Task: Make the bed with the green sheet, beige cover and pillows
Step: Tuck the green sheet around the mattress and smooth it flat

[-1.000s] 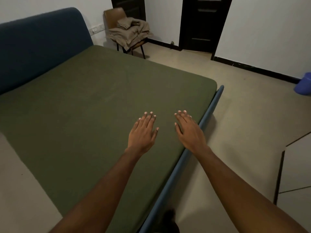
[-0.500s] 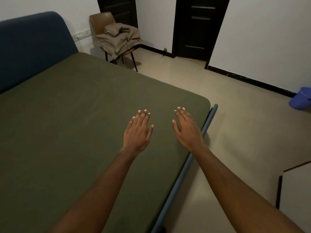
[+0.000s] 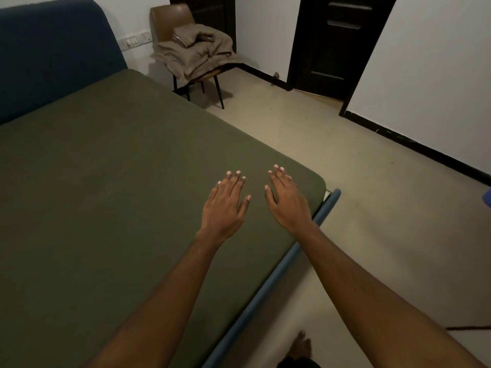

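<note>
Two grips spread flat over green sheet [image 3: 119, 195]: left hand [image 3: 225, 205], right hand [image 3: 288, 200]; beige cover [image 3: 194, 53] heaped on chair [image 3: 170, 18] beside headboard [image 3: 53, 54].

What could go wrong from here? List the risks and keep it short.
The corner of the green sheet by the right hand shows a pale strip below it; smoothing might pull it loose.
The beige cover overhangs the chair and could slide off when grabbed.

Bed [image 3: 261, 293] | green sheet [image 3: 119, 195] flat beneath left hand [image 3: 225, 205], right hand [image 3: 288, 200] | chair [image 3: 170, 19] beyond them: beige cover [image 3: 196, 51] heaped on seat
</note>
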